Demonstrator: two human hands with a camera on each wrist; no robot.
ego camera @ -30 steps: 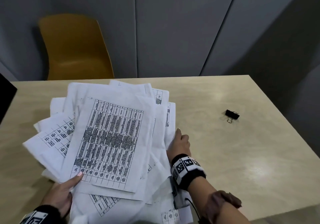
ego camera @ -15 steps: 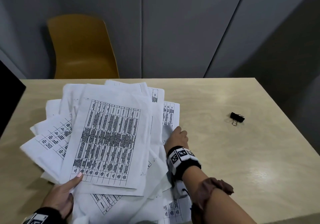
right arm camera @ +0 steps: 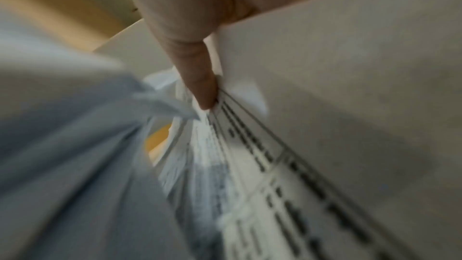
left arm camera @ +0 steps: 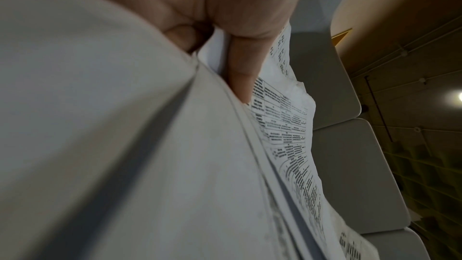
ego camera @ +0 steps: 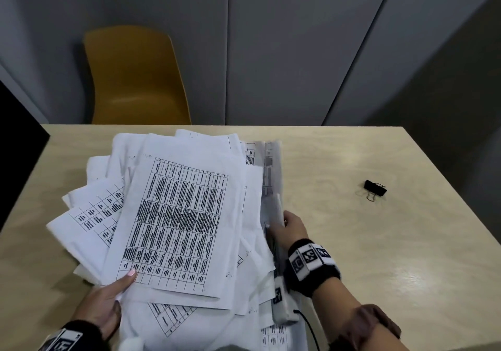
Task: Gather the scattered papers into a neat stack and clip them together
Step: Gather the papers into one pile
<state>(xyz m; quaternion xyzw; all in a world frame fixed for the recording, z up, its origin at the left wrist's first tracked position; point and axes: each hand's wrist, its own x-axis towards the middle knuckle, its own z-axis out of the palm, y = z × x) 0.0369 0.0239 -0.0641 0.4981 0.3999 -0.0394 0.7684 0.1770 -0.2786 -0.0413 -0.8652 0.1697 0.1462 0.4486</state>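
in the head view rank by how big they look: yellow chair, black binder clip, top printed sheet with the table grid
1. Top printed sheet, though nearer the camera.
2. Yellow plastic chair, part hidden behind the table.
3. Small black binder clip.

Yellow chair (ego camera: pixel 135 76) before grey wall (ego camera: pixel 284 38)

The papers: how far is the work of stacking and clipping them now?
Done: the papers are pulled into one overlapping pile on the table, though the sheets sit fanned at different angles. In hand: the left hand holds the near corner, and the right hand grips the right-side sheets. Left: squaring the edges and clipping; the binder clip lies untouched, apart on the right.
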